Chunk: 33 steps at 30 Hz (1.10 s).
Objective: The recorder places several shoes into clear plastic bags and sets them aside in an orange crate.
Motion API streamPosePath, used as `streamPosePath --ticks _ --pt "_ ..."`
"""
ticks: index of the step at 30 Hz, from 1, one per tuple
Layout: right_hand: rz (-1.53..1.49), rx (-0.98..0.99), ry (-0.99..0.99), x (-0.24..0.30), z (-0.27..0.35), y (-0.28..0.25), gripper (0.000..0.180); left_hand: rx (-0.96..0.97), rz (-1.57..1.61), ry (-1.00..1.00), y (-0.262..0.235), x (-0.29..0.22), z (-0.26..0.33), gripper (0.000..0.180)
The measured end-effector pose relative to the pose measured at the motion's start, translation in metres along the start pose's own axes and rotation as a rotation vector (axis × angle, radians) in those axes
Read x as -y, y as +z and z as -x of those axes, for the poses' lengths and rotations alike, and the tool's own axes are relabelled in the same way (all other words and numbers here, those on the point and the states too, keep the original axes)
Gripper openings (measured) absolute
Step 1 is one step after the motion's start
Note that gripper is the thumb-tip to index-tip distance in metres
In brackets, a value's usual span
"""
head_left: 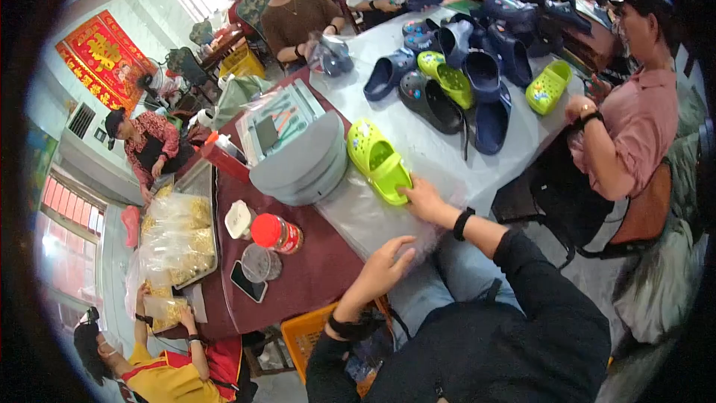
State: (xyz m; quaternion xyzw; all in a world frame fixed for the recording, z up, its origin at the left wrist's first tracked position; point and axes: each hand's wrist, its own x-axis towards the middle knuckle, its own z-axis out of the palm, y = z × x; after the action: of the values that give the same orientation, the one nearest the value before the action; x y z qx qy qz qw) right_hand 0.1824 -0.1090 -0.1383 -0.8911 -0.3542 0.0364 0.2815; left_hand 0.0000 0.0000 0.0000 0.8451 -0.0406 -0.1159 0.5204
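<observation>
Nearest the cam: the person's dark sleeves coming up from the lower edge, w/ the left hand (pixel 384 263) low centre, fingers (pixel 403 242) loosely spread and half curled, pressing on a clear plastic bag (pixel 373 216) that lies flat at the tabletop (pixel 440 153) edge; it grips nothing firmly as far as I can tell. The right hand (pixel 423 200), black watch on the wrist, is stretched fwd, fingers fairly flat, tips touching the heel end of a lime-green clog (pixel 379 160); not closed round it. The clog lies on the light cloth part of the tabletop, just above the bag, beside a stack of grey oval trays (pixel 302 168) to its left. Further back, centre-right: a heap of navy, black and green clogs (pixel 470 67), well apart from the hands. Left part of the tabletop is maroon, w/ a red-lidded jar (pixel 274 233), a white lidded tub (pixel 239 219), a clear round lid (pixel 257 263) and a phone (pixel 247 282) near each other. Far left: clear bags of small yellow items (pixel 175 242). Other people sit round: one in pink (pixel 634 127) at right, others at the far end and at left.
</observation>
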Motion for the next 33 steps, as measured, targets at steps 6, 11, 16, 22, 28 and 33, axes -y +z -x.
streamPosePath --ticks 6,11,16,22,28,33 --pt "-0.213 -0.173 -0.157 -0.021 -0.007 -0.003 0.031 -0.232 -0.998 -0.049 0.058 0.116 -0.023 0.043" --pt "-0.759 -0.124 -0.011 -0.001 0.018 -0.063 0.031 -0.336 -1.050 -0.071 0.068 0.136 -0.016 0.045" --pt "-1.251 0.248 0.142 -0.037 0.087 -0.137 0.043 -0.388 -1.044 -0.120 0.070 0.140 -0.026 0.051" --pt "-1.354 0.403 0.279 -0.114 0.172 -0.157 0.057 -0.375 -0.606 -0.123 0.042 0.102 -0.027 0.051" --pt "-1.247 0.497 0.148 -0.108 0.175 -0.195 0.066 -0.435 -0.502 0.152 0.029 0.114 -0.023 0.045" --pt "-1.073 0.586 -0.133 -0.084 0.162 -0.224 0.037 -0.427 -0.789 -0.039 0.010 0.118 -0.024 0.039"
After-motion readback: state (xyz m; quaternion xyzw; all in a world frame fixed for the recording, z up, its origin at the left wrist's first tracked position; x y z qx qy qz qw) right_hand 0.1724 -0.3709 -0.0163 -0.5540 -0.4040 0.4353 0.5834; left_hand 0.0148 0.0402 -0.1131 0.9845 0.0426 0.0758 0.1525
